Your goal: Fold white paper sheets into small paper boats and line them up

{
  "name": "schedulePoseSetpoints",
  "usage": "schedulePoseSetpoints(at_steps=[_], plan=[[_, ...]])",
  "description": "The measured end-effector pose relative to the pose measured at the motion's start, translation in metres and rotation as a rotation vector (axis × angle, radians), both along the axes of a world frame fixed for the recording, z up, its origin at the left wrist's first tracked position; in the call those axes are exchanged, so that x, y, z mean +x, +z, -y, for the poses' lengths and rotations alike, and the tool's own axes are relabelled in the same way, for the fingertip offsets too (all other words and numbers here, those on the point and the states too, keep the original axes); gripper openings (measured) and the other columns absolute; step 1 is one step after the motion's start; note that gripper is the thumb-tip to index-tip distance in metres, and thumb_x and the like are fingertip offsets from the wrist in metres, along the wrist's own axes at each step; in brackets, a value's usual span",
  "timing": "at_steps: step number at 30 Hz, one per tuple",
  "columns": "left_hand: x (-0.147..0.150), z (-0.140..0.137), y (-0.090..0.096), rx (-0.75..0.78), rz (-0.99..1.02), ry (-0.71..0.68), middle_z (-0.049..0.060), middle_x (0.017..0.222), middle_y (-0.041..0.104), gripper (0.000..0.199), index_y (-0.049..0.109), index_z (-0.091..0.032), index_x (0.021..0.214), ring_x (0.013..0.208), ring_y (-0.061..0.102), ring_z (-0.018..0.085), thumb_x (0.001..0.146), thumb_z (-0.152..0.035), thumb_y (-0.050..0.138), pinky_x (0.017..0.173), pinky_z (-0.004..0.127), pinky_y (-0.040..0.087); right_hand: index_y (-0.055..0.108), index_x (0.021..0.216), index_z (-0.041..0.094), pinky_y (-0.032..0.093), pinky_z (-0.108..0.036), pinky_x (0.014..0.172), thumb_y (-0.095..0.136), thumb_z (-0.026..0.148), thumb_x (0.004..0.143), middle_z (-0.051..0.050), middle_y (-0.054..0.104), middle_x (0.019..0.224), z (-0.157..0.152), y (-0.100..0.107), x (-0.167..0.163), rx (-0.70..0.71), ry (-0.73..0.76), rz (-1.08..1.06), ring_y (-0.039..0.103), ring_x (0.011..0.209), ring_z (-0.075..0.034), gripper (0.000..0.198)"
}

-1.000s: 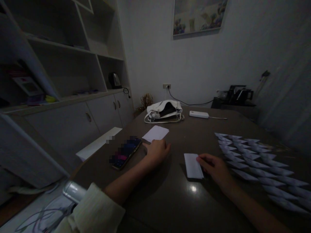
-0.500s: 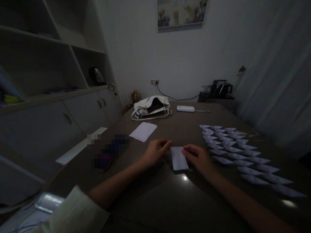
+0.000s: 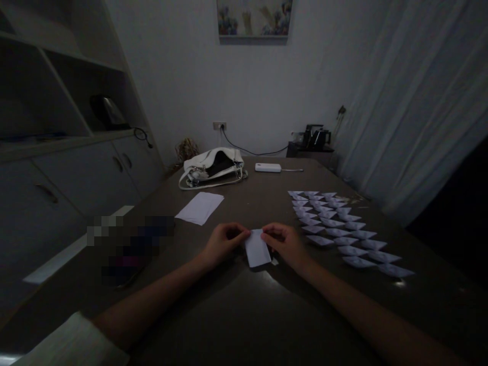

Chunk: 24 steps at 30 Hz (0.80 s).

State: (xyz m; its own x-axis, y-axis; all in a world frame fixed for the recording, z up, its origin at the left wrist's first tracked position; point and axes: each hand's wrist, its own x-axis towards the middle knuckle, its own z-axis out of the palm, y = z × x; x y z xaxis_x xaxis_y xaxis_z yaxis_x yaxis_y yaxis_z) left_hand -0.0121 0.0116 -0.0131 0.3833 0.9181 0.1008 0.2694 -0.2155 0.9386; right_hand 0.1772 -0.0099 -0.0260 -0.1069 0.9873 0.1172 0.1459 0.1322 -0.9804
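Observation:
A small folded sheet of white paper [image 3: 258, 250] is between my hands, just above the dark table [image 3: 236, 310]. My left hand [image 3: 225, 243] pinches its upper left corner between thumb and fingers. At the upper right corner, my right hand [image 3: 286, 245] grips the same paper with thumb and forefinger. To the right stand several folded paper boats [image 3: 331, 222] in rows. Several flat white sheets [image 3: 200, 207] lie in a stack beyond my left hand.
A white handbag [image 3: 213, 168] lies at the far side of the table, beside a white power bank [image 3: 268, 168] with a short cord. At the left, a blurred-out dark object [image 3: 137, 249] rests near the edge. Shelves and cabinets [image 3: 84, 178] line the left wall.
My left hand has come to the paper and now pinches its upper left corner. My right hand keeps its hold. The view has turned to the right.

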Motion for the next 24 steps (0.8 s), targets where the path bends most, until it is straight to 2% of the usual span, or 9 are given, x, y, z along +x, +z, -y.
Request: schedulePoseSetpoints(at_steps=[6, 12, 16, 20, 24], plan=[[0.0008, -0.0013, -0.0048, -0.048, 0.010, -0.001, 0.004, 0.068, 0.064, 0.032, 0.063, -0.011, 0.079, 0.058, 0.054, 0.011, 0.075, -0.043, 0.061, 0.052, 0.021, 0.040, 0.061, 0.082, 0.016, 0.045, -0.023, 0.051, 0.066, 0.032, 0.068, -0.004, 0.067, 0.077, -0.0034, -0.0036, -0.0004, -0.022, 0.010, -0.056, 0.061, 0.064, -0.014, 0.022], [0.0033, 0.0041, 0.0003, -0.080, 0.021, -0.013, 0.004, 0.066, 0.064, 0.031, 0.063, -0.011, 0.078, 0.056, 0.054, 0.011, 0.074, -0.041, 0.063, 0.051, 0.021, 0.040, 0.064, 0.073, 0.016, 0.041, -0.022, 0.048, 0.066, 0.036, 0.070, -0.001, 0.062, 0.064, -0.0043, -0.0042, -0.0017, 0.006, 0.017, -0.060, 0.054, 0.053, -0.011, 0.021], [0.0034, 0.0050, 0.0021, -0.130, 0.029, -0.020, 0.001, 0.061, 0.061, 0.032, 0.062, -0.011, 0.079, 0.049, 0.050, 0.009, 0.076, -0.043, 0.061, 0.046, 0.020, 0.037, 0.065, 0.072, 0.016, 0.043, -0.022, 0.050, 0.065, 0.036, 0.071, -0.002, 0.064, 0.066, -0.0027, -0.0010, -0.0015, 0.046, -0.029, -0.050, 0.056, 0.057, -0.012, 0.020], [0.0025, 0.0037, 0.0022, -0.127, 0.038, -0.058, -0.001, 0.057, 0.057, 0.034, 0.060, -0.011, 0.070, 0.047, 0.047, 0.007, 0.079, -0.044, 0.057, 0.046, 0.018, 0.035, 0.064, 0.074, 0.016, 0.046, -0.024, 0.056, 0.063, 0.037, 0.074, -0.002, 0.065, 0.070, -0.0011, 0.0007, -0.0004, 0.120, -0.094, -0.035, 0.060, 0.064, -0.014, 0.020], [0.0013, 0.0036, 0.0023, -0.105, 0.096, -0.056, -0.001, 0.056, 0.055, 0.034, 0.056, -0.012, 0.065, 0.050, 0.048, 0.008, 0.077, -0.043, 0.060, 0.048, 0.019, 0.036, 0.064, 0.076, 0.016, 0.047, -0.024, 0.057, 0.063, 0.037, 0.075, -0.003, 0.066, 0.072, 0.0001, -0.0002, -0.0006, 0.132, -0.059, -0.040, 0.060, 0.064, -0.014, 0.021]])
